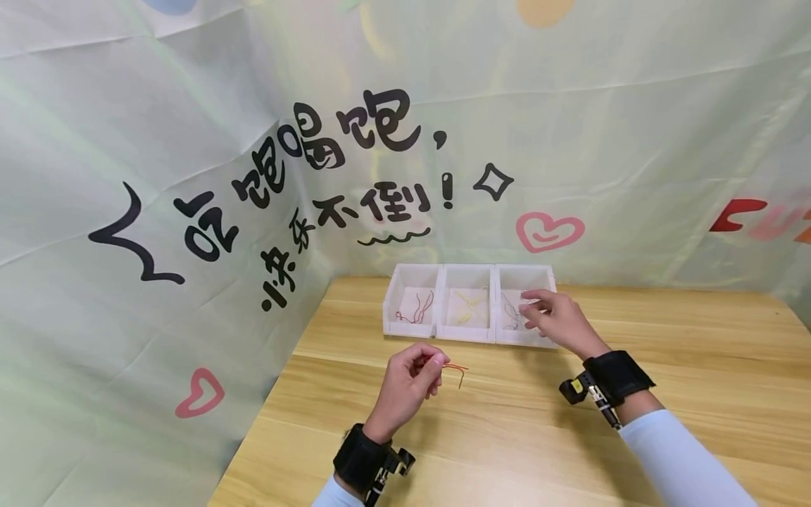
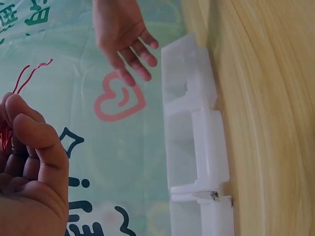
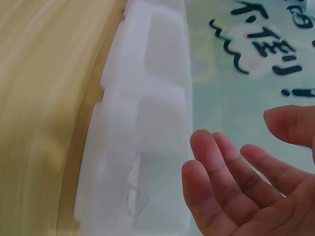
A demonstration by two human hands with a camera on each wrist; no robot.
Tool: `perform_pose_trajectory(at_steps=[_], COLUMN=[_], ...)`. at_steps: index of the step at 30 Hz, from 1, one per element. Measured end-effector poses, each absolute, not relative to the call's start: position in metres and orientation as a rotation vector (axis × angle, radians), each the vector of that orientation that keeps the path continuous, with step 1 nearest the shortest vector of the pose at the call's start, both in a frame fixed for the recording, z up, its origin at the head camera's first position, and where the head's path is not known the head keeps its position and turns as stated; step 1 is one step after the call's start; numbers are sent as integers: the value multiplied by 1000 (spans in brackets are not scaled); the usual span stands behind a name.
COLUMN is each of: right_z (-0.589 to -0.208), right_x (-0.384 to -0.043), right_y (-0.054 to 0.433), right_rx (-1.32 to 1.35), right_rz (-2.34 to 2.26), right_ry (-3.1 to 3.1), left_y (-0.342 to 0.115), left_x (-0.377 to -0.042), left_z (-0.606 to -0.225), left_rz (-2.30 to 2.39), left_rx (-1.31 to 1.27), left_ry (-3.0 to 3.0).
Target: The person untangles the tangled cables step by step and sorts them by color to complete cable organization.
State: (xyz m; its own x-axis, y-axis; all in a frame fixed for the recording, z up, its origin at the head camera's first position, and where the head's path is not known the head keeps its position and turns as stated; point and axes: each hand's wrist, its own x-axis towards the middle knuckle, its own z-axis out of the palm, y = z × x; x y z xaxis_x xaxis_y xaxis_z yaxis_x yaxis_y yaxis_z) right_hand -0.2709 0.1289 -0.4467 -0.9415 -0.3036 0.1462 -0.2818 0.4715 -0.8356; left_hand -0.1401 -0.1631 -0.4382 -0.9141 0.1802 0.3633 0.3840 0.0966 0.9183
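Between thumb and fingertips, my left hand (image 1: 410, 384) pinches red wires (image 1: 457, 367) above the table; their thin ends poke out to the right. In the left wrist view the red wires (image 2: 30, 77) stick up past the curled fingers. My right hand (image 1: 560, 320) hovers at the right-hand white bin (image 1: 526, 339), fingers apart and loosely bent. The right wrist view shows that hand (image 3: 241, 191) with nothing in it, beside the bin. Thin grey wires (image 1: 510, 314) lie inside this bin.
The left white bin (image 1: 410, 329) holds red wires (image 1: 419, 310); the middle bin (image 1: 465, 333) holds yellow wires (image 1: 469, 308). All three stand in a row at the back of the wooden table (image 1: 507, 436), before a printed cloth wall (image 1: 621, 176).
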Motion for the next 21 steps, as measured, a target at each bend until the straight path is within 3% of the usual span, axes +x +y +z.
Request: perform_pose_trajectory(at_steps=[12, 21], right_z=[-433, -430], right_x=[-242, -207], right_y=[98, 58], right_rx=[-684, -994], right_rz=[-1659, -1609], right_ry=[2515, 2255], left_y=[-158, -152], left_x=[-143, -150], left_z=[-437, -439], left_rz=[-1881, -1819], left_rx=[-601, -632], left_ry=[-2225, -2293])
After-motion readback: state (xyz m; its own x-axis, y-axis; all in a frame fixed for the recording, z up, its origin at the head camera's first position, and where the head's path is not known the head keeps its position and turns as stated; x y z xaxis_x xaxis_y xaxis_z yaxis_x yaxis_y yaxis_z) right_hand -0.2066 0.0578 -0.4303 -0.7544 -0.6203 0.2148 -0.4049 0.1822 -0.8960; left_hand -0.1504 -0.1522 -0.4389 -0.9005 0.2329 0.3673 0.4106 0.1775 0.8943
